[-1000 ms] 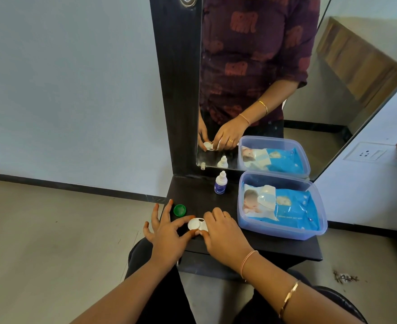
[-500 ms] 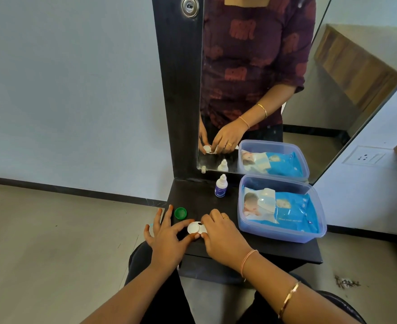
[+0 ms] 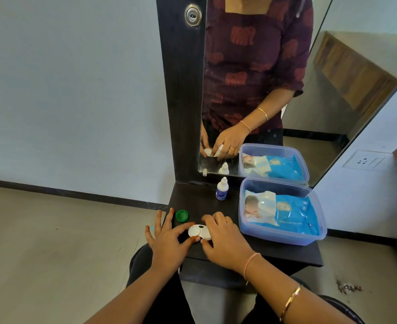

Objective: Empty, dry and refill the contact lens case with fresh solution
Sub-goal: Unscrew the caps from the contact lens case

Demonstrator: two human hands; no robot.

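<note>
1. At the front edge of the dark shelf (image 3: 274, 252), the white contact lens case (image 3: 198, 232) lies flat, right between the two hands.
2. Left hand (image 3: 167, 240) is on it: thumb at the near side and forefinger at the far side pinch the case's left well. The other three fingers fan out wide over the shelf's left edge.
3. Right hand (image 3: 226, 244) is on it too: fingers curled over the right half, thumb tucked against the near rim, clamped on. That half is hidden under the fingers.
4. Whether the left well is capped, I cannot tell.
5. Just beyond the left forefinger lies a green cap (image 3: 182, 215), on the shelf and apart from the case.
6. Further back, close to the mirror (image 3: 263, 78), a small solution bottle (image 3: 222, 190) stands upright, white with a blue label.
7. Off to the right is a clear plastic tub (image 3: 284, 237) holding a blue pack of wipes (image 3: 286, 212), near the right hand but not touching it.
8. In the mirror, both hands show on the case, with something white under the right fingers, too small to name.
</note>
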